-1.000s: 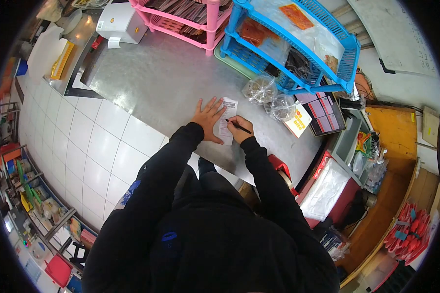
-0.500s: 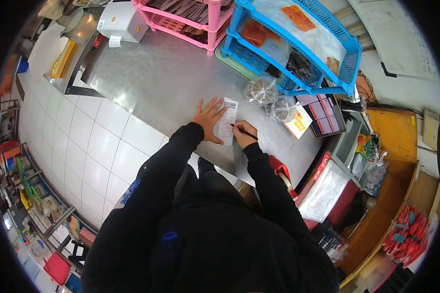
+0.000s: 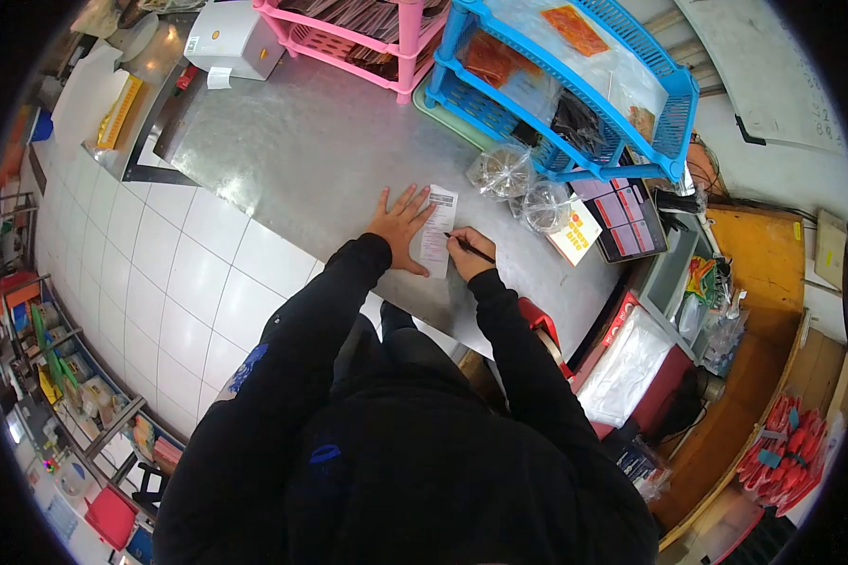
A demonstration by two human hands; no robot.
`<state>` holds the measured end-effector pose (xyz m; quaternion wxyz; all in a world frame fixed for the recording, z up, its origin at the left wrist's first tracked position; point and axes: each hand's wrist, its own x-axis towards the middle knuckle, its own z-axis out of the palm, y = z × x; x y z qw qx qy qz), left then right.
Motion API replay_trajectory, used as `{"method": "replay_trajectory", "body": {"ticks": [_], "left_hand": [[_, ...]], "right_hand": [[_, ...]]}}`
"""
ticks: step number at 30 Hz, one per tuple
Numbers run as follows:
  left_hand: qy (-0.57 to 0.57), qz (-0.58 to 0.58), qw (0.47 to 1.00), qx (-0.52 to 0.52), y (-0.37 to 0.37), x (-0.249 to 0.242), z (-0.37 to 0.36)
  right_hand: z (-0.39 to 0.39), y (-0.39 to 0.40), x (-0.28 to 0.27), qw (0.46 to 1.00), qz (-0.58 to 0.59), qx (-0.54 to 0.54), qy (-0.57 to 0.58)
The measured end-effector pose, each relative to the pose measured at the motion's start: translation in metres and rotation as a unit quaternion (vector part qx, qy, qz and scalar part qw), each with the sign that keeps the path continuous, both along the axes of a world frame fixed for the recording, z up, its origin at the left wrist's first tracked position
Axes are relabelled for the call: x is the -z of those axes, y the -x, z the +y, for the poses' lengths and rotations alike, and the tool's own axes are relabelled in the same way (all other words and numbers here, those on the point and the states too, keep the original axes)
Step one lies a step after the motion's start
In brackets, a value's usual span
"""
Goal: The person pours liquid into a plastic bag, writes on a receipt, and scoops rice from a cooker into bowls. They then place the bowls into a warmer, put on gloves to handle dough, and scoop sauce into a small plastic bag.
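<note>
A white printed receipt (image 3: 440,247) lies flat on the metal table (image 3: 283,141). My left hand (image 3: 400,229) rests with fingers spread over the receipt's left edge and the table beside it. My right hand (image 3: 468,254) is closed around a dark pen (image 3: 478,250) at the receipt's right edge. The pen's tip points left at the print, about halfway down the paper; whether it touches cannot be made out.
A blue tiered rack (image 3: 575,104) and a pink rack (image 3: 349,42) stand along the back. Clear plastic containers (image 3: 545,207), a yellow-and-white card (image 3: 575,233) and a tablet-like panel (image 3: 622,221) are to the right. A white label printer (image 3: 233,40) sits back left; a red tape dispenser (image 3: 540,325) is near my right sleeve.
The pen and right hand have shifted very slightly upward along the receipt. My left hand keeps its spread position on the paper.
</note>
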<state>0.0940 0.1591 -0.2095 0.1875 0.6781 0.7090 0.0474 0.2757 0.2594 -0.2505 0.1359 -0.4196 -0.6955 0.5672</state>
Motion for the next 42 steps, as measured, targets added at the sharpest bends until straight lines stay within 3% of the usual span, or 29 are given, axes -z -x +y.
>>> {"method": "replay_trajectory", "body": {"ticks": [13, 22, 25, 34, 42], "left_hand": [[-0.002, 0.003, 1.000, -0.001, 0.000, 0.001, 0.000], [-0.022, -0.006, 1.000, 0.000, -0.001, 0.006, 0.000], [-0.008, -0.002, 1.000, 0.001, 0.000, 0.001, 0.001], [0.005, 0.002, 1.000, -0.001, 0.000, -0.001, 0.001], [-0.011, 0.000, 1.000, -0.002, 0.000, 0.002, 0.001]], "right_hand": [[-0.011, -0.009, -0.010, 0.999, 0.009, 0.021, 0.046], [-0.007, -0.005, -0.011, 0.999, -0.007, -0.019, -0.030], [-0.006, -0.008, -0.013, 0.999, -0.009, 0.023, -0.030], [-0.013, -0.007, -0.009, 0.998, 0.009, -0.009, 0.056], [-0.016, -0.005, -0.017, 1.000, 0.009, -0.019, 0.011]]}}
